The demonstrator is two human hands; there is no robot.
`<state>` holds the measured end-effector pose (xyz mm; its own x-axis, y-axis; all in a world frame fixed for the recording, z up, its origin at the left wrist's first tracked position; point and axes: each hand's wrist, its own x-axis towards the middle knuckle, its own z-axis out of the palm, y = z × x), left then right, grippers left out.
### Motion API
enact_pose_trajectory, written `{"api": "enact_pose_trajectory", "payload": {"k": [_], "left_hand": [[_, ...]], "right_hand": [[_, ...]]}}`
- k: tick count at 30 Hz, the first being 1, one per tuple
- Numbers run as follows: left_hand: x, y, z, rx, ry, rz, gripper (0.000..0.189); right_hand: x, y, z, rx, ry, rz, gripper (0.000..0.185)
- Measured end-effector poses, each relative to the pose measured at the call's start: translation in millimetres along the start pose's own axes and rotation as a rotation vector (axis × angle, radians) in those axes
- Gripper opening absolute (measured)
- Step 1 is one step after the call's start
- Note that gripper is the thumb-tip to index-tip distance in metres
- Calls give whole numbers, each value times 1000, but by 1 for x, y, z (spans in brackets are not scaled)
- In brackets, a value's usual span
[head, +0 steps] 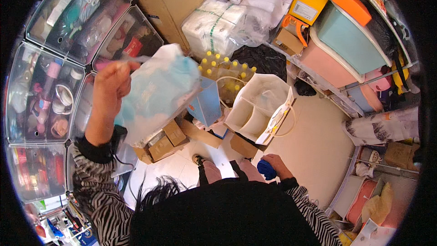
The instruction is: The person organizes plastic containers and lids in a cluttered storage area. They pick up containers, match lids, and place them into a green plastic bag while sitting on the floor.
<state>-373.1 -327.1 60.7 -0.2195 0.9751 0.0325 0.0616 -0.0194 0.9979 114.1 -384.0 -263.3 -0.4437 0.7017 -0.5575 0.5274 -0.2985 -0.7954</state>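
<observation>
My left hand (111,83) is raised at the left, its fingers closed on the top of a pale translucent plastic bag (153,85). The bag hangs spread out to the right of the hand, with teal patches showing on it. Low in front of my body, my right hand (278,164) grips a bundled dark blue thing (266,169), which looks like fabric. A blue paper gift bag (206,104) stands just beyond the plastic bag. Beside it, an open white gift bag (251,109) with rope handles has clear plastic inside.
Clear-fronted storage boxes (44,95) are stacked along the left. Cardboard boxes (167,145) sit under the plastic bag. Behind are yellow-capped bottles (227,70), a wrapped white package (216,24) and a large carton (160,3). A rack with a teal bin (351,41) lines the right.
</observation>
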Motion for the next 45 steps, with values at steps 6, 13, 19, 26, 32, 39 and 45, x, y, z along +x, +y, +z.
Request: {"api": "enact_pose_trajectory", "payload": {"k": [6, 13, 19, 26, 32, 39, 45], "left_hand": [[70, 46, 140, 7, -240, 30, 24], [205, 10, 323, -16, -492, 352, 18], [302, -75, 437, 36, -465, 450, 19], [378, -199, 451, 182, -180, 441, 23], [443, -261, 394, 242, 2, 364, 16], [454, -261, 375, 40, -63, -117, 26], [418, -182, 384, -841, -173, -302, 31]], "right_hand": [[-34, 71, -52, 40, 252, 1, 25], [-77, 96, -85, -524, 433, -261, 25], [-95, 108, -45, -595, 307, 312, 28], [-116, 136, 7, 143, 602, 165, 23], [-115, 135, 10, 19, 462, 332, 20], [-108, 128, 8, 182, 476, 451, 16], [-64, 112, -25, -89, 384, 327, 24]]}}
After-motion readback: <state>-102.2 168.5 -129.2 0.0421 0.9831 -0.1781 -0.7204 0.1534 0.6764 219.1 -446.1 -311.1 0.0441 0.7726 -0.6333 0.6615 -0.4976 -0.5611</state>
